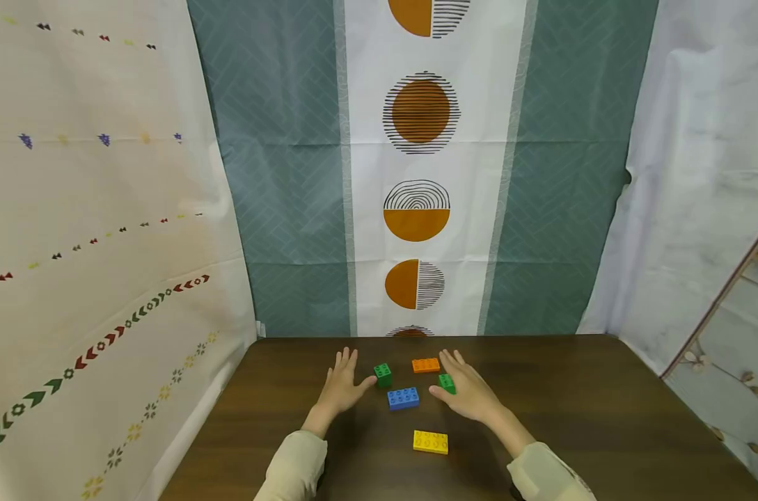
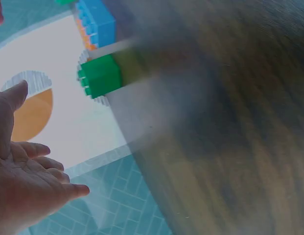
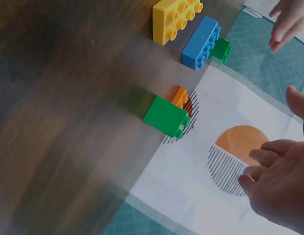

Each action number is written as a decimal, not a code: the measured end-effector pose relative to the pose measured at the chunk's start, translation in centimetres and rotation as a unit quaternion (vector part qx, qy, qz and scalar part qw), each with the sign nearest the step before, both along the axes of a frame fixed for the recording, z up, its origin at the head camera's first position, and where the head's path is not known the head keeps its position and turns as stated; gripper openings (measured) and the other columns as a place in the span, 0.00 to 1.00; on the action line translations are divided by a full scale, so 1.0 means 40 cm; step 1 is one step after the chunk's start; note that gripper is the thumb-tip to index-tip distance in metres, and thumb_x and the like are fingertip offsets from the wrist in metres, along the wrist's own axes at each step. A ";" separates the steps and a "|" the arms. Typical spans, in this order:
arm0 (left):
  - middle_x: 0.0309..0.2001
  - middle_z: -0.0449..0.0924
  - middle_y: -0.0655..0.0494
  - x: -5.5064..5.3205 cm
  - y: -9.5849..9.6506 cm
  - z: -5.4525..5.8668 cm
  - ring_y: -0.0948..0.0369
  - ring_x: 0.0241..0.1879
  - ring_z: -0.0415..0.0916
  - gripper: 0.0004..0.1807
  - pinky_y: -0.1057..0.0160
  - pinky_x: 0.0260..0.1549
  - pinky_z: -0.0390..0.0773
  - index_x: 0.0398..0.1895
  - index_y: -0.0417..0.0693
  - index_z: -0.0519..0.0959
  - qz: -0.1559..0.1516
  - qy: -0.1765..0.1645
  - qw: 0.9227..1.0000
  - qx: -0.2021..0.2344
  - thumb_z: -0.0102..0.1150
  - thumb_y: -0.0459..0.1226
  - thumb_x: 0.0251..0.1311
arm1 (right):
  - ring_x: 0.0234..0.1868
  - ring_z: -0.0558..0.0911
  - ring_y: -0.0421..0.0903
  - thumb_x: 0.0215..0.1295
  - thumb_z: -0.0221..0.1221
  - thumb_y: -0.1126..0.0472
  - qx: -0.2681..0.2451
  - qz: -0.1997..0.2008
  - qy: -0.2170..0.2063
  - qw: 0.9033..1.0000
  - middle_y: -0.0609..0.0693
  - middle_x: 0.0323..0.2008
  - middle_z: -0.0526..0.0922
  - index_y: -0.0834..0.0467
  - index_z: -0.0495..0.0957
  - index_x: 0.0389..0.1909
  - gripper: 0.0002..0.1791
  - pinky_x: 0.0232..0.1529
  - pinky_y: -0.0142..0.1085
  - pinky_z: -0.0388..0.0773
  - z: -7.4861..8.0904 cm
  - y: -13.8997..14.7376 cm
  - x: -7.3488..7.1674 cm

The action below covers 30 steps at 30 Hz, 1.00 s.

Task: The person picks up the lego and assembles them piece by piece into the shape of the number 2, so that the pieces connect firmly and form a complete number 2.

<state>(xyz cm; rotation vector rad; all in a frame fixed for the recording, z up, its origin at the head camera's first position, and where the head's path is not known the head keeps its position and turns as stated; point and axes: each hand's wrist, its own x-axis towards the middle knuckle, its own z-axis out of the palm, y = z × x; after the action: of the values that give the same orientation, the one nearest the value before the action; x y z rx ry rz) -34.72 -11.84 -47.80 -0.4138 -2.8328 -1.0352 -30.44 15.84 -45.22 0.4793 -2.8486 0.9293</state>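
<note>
My left hand [image 1: 342,387] is held over the dark table with fingers stretched forward and thumb spread, its palm bare in the left wrist view. Just right of its thumb stands a green toy brick [image 1: 383,376]. A second green brick [image 1: 446,383] is partly covered in the head view by my right hand [image 1: 469,393], whose fingers are extended around nothing. Between the hands lie a blue brick [image 1: 403,399] and, farther back, an orange brick [image 1: 425,365]. Nearest me is a yellow brick [image 1: 431,442]. All have studs on top.
The brown wooden table [image 1: 579,403] ends at a teal and white patterned cloth [image 1: 416,160] hanging behind it. A pale cloth with small motifs [image 1: 103,209] hangs along the left side, and a white floral cloth [image 1: 698,209] along the right.
</note>
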 end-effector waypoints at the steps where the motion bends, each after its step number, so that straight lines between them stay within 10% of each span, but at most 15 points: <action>1: 0.76 0.43 0.30 0.000 -0.002 -0.004 0.35 0.76 0.37 0.45 0.30 0.68 0.44 0.74 0.30 0.52 -0.001 0.002 1.000 0.003 0.58 0.49 0.65 | 0.76 0.51 0.64 0.66 0.60 0.49 -0.009 0.003 -0.005 1.000 0.62 0.75 0.56 0.66 0.56 0.73 0.42 0.69 0.67 0.53 -0.002 0.002 0.003; 13: 0.61 0.70 0.25 -0.017 -0.002 -0.071 0.33 0.61 0.69 0.30 0.37 0.58 0.70 0.61 0.24 0.69 0.003 0.052 0.994 0.097 0.62 0.38 0.62 | 0.63 0.71 0.69 0.62 0.64 0.55 -0.051 0.086 -0.061 0.993 0.71 0.62 0.73 0.73 0.71 0.61 0.33 0.59 0.62 0.70 -0.061 0.037 0.039; 30: 0.58 0.75 0.28 -0.065 0.030 -0.116 0.36 0.58 0.74 0.28 0.39 0.55 0.74 0.59 0.25 0.72 0.029 0.072 0.991 0.108 0.64 0.36 0.60 | 0.59 0.76 0.67 0.57 0.68 0.61 -0.041 0.127 -0.103 0.986 0.68 0.57 0.79 0.73 0.75 0.56 0.28 0.54 0.58 0.76 -0.139 0.025 0.062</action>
<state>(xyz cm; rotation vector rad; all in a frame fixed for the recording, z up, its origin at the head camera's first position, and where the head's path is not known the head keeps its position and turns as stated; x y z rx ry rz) -37.32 -10.64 -52.43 -0.3650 -2.5570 -1.2308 -27.95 16.82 -50.79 0.7941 -2.9623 1.1992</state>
